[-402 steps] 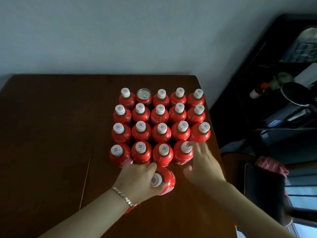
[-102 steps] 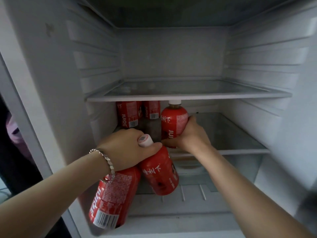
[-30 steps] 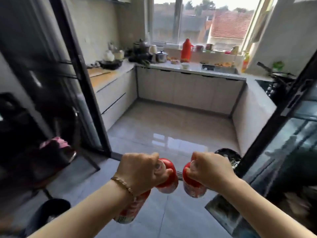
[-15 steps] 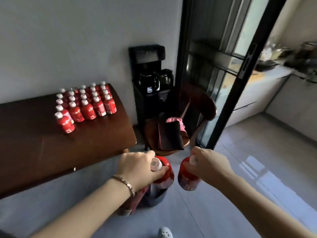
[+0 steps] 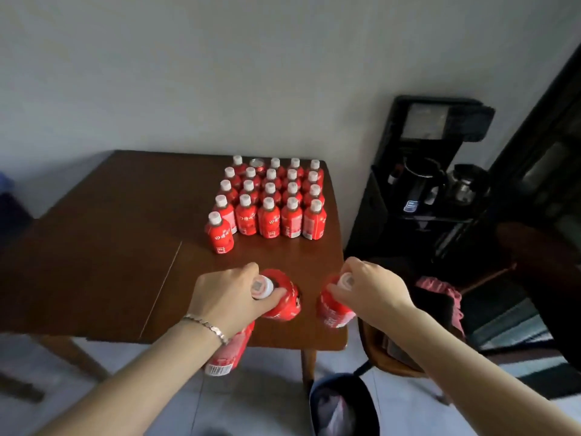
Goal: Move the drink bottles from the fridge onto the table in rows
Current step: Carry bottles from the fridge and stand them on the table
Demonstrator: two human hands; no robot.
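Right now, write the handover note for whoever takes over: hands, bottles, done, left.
Left hand grips two bottles: the upper bottle and the lower bottle hanging below the palm.
Right hand grips a third bottle by its top.
All are over the table's near end.
Done: four rows of five stand in a block, one item a can; a lone bottle starts the fifth row.
Left: stand these three beside it. Fridge not in view.
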